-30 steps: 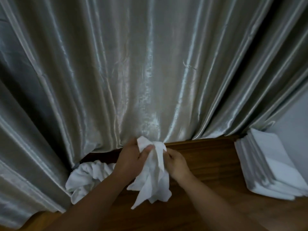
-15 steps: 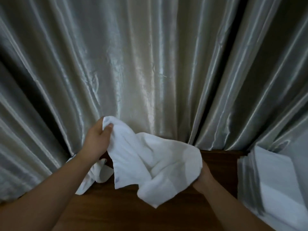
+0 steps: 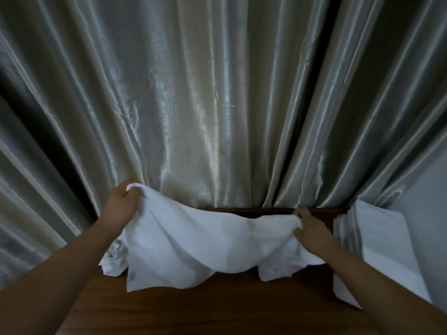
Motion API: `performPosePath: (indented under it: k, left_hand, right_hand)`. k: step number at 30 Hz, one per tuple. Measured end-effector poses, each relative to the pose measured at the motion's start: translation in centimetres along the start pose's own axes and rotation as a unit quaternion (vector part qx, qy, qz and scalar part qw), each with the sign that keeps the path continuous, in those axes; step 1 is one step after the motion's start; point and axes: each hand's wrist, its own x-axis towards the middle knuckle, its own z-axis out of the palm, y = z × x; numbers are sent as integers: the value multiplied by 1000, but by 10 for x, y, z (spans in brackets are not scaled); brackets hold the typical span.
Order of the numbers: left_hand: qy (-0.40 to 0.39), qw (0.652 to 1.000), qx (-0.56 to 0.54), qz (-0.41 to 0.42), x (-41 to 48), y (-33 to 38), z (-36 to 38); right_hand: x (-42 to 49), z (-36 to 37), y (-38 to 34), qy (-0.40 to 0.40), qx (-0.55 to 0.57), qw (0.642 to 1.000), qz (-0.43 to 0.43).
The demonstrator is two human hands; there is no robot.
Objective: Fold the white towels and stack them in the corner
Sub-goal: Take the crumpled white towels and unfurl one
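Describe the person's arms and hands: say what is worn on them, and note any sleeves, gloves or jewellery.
Both arms are bare along all that shows; no sleeve is in view. The left hand and right hand wear no gloves. No ring, watch or bracelet is visible on either hand or wrist, though the dim light hides fine detail.

Beyond the right hand point(image 3: 312, 229), the stack of folded towels point(image 3: 372, 243) is cut by that forearm at its near corner; its layer count is too fine to tell. Beneath the left hand point(image 3: 121, 206), a crumpled towel point(image 3: 113, 262) is mostly covered by the held towel point(image 3: 205, 243). The held towel hides part of the tabletop point(image 3: 217, 308). Both forearms leave the lower edge.
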Motion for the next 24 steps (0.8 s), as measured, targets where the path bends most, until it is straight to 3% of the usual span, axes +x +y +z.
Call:
performPosePath:
  k: [5,10,12,18,24]
  left_hand:
    - [6,999,50,-17,4,-23,-9]
    - [-11,996,84,-35,15,-64,-16]
    - [-7,995,92,-44,19,-75,-21]
    - [-11,987,149,-59,25,-100,-29]
    - [-11,991,124,-55,25,-88,-22]
  right_hand:
    - [-11,-24,15,63,-48,996,27]
    - [-24,-42,42,-5,-166,986,29]
    - [-24,-46,50,6,-210,977,32]
    - [-17,-55,60,69,-159,981,85]
    - [-10,-54,54,98,-148,982,59]
